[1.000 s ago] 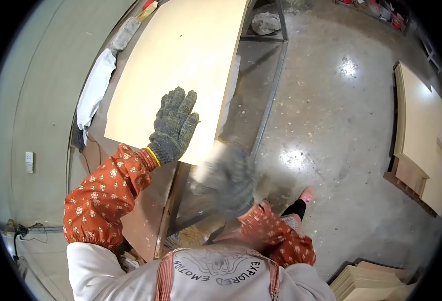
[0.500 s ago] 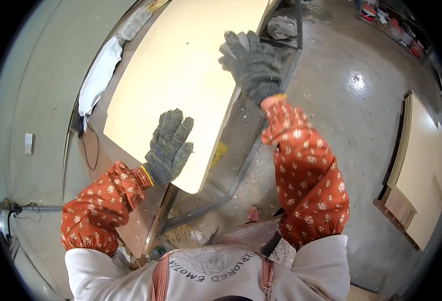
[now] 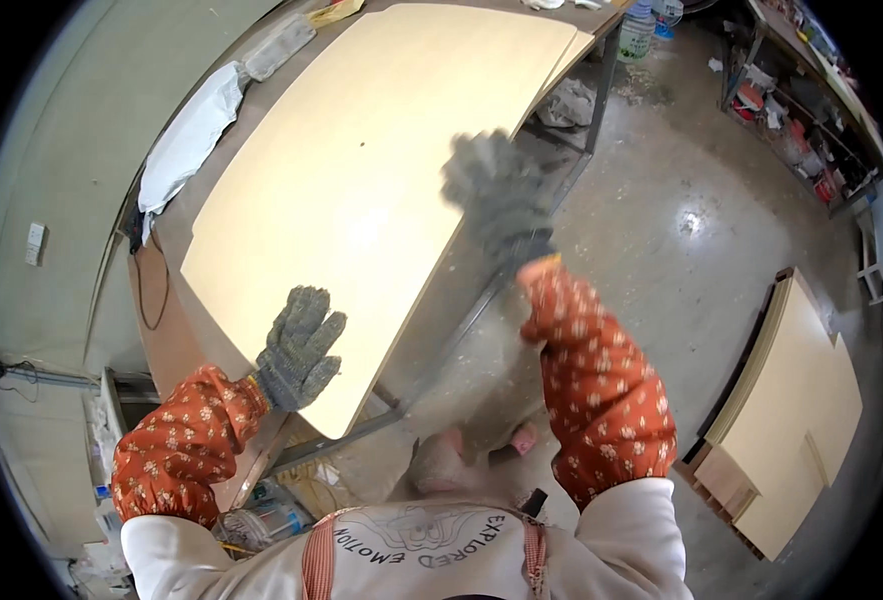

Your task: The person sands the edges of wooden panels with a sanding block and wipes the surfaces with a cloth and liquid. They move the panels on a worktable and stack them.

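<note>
A large pale wooden panel [image 3: 341,210] with rounded corners lies flat before me; an edge of another pale sheet shows beneath its far right corner. My left hand [image 3: 303,348], in a dark grey knit glove, rests open on the near left part of the panel, fingers stretched out. Over the panel's right long edge is my gloved right hand [image 3: 499,195]. Motion smears its fingers, so its grip and anything under it cannot be made out. Red flowered sleeves cover both forearms.
The panel lies on a brown bench [image 3: 161,345] with a metal frame. A white plastic bag [image 3: 193,130] lies along its wall side. Stacked pale panels [image 3: 796,400] sit on the floor at right. Far right, a cluttered shelf [image 3: 761,110] stands; a plastic jug [image 3: 637,32] is beyond the bench.
My view has shifted, so more of the panel's far end shows. My right hand is nearer to me along the panel's edge and more blurred. The left hand stays flat on the panel.
</note>
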Demonstrator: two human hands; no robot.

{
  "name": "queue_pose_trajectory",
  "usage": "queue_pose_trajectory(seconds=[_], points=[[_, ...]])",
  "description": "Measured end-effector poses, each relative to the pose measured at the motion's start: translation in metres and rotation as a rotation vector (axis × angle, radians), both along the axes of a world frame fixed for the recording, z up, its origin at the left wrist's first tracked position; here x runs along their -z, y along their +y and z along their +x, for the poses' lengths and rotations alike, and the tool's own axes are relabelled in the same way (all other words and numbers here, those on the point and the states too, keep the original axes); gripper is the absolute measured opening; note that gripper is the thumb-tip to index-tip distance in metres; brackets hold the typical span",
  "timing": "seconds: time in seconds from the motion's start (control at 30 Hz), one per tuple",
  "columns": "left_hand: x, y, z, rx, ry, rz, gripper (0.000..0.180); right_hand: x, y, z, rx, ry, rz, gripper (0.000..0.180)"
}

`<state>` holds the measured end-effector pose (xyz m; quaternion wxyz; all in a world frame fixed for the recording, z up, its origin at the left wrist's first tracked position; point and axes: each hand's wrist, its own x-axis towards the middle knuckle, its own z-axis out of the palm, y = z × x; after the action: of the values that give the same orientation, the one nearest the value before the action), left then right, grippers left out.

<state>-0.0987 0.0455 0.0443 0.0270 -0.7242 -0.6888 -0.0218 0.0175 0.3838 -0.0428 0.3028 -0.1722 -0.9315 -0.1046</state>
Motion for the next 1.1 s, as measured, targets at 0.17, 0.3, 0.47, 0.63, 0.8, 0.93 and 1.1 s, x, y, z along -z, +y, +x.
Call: queue_pose_trajectory(seconds=[0.17,0.3,0.47,0.63,0.8,0.93,1.1], points=[[-0.013,0.012,0.006,0.01,-0.049,0.042,0.063,0.001,0.044,-0.021,-0.351,0.41,-0.862,0.046],[-0.012,0.005,0.01,-0.008,-0.065,0.03,0.063,-0.037,-0.063,0.039,-0.582,0.238,-0.389,0.041],[-0.028,0.017,0.017,-0.059,-0.079,-0.022,0.055,-0.04,-0.026,0.043,-0.589,0.018,-0.764,0.049],[-0.021,0.006,0.015,-0.089,-0.112,-0.067,0.058,-0.017,0.153,-0.005,-0.264,-0.18,-0.059,0.045],[-0.028,0.038,0.01,-0.087,-0.141,-0.079,0.057,-0.047,0.303,-0.04,-0.031,-0.081,-0.357,0.056],[-0.031,0.168,-0.001,-0.128,-0.117,0.002,0.051,-0.065,0.36,-0.07,0.19,-0.167,-0.453,0.06],[-0.019,0.341,-0.035,-0.094,-0.096,0.089,0.054,-0.054,0.424,-0.092,0.073,-0.157,-0.415,0.056]])
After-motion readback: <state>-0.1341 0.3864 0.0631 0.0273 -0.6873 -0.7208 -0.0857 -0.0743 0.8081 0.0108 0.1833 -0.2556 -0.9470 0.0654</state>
